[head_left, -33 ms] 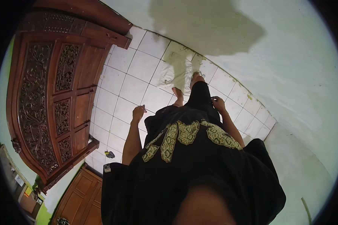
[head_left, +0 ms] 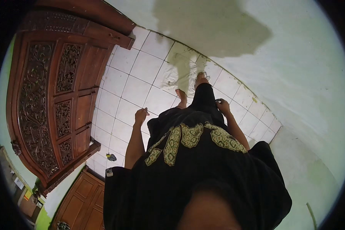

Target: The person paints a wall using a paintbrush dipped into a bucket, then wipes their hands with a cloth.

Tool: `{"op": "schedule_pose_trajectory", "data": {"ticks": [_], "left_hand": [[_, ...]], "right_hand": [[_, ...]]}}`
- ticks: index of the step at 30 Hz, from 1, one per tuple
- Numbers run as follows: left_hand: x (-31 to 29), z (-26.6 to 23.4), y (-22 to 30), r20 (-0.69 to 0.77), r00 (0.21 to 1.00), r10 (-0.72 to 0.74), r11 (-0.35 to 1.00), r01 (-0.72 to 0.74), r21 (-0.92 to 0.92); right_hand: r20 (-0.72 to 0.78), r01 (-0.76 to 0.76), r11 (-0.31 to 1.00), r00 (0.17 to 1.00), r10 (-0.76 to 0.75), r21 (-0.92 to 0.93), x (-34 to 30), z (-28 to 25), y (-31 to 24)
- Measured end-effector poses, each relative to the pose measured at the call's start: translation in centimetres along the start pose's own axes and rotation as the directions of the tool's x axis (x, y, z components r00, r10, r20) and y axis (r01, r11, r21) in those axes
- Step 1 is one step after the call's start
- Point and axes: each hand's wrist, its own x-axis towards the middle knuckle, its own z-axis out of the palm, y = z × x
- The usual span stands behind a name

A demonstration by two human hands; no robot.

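My left hand point(head_left: 141, 114) hangs beside the black clothing, above the tiled floor. Its fingers bend loosely, one digit stands apart, and no object shows in it. On the other side, my right hand point(head_left: 222, 106) hangs close to the black trouser leg point(head_left: 203, 97), its fingers slightly bent and seemingly holding nothing. A crumpled white cloth point(head_left: 170, 78) lies on the tiles ahead, partly in shadow. My right foot point(head_left: 201, 78) is at the cloth's right side, and my left foot point(head_left: 181, 95) is at its near edge.
A carved brown wooden panel piece point(head_left: 61, 99) stands at the left, with a wooden door point(head_left: 82, 199) below it. The pale green wall point(head_left: 295, 76) rises along the right. A small dark and yellow item point(head_left: 111, 157) lies on the white tiles point(head_left: 128, 94).
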Motion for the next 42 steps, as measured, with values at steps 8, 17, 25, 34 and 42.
{"op": "schedule_pose_trajectory", "data": {"ticks": [8, 17, 25, 34, 42], "left_hand": [[-2.0, 2.7, -3.1, -0.018, 1.0, 0.02, 1.0, -0.02, 0.0], [-0.9, 0.7, -0.5, 0.01, 0.996, -0.088, 0.98, 0.088, -0.176], [0.4, -1.1, 2.2, 0.001, 0.999, -0.047, 0.995, 0.047, -0.091], [0.6, -1.2, 0.3, 0.055, 0.998, -0.034, 0.999, 0.034, 0.001], [-0.4, -0.1, -2.4, -0.056, 0.998, 0.012, 0.998, -0.009, 0.061]], "right_hand": [[-0.03, 0.075, 0.997, 0.997, -0.075, -0.002, 1.1, -0.3, 1.7], [0.069, 0.002, 1.0, 0.998, -0.002, 0.001, 0.2, 0.3, -0.4], [-0.026, 0.056, 0.996, 0.998, -0.054, 0.074, 2.9, -1.3, -3.2], [0.039, -0.031, 0.996, 0.999, 0.027, 0.079, 0.9, 1.6, -0.7], [0.092, -0.139, 0.983, 0.984, 0.151, -0.124, 1.6, 1.8, 2.6]]}}
